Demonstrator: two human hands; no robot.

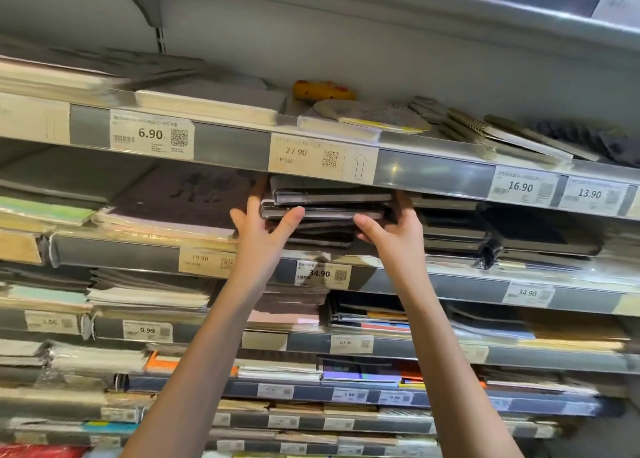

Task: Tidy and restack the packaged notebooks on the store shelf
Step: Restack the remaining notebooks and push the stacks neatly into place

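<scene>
A stack of dark grey packaged notebooks (329, 201) lies on the second shelf from the top, just under the 27.90 price tag. My left hand (263, 225) grips the stack's left end, thumb across the front edge and fingers reaching up its side. My right hand (391, 229) clasps the right end, thumb on the front and fingers behind. The upper notebooks sit skewed over darker ones (322, 236) below. The stack's back is hidden under the shelf above.
A pinkish-brown notebook pile (173, 205) lies left of the stack, black wrapped notebooks (502, 232) to its right. The metal shelf rail (433, 173) overhangs closely above. The top shelf holds pale pads, a yellow toy (322, 90) and spiral notebooks (485, 128). Lower shelves are packed with stationery.
</scene>
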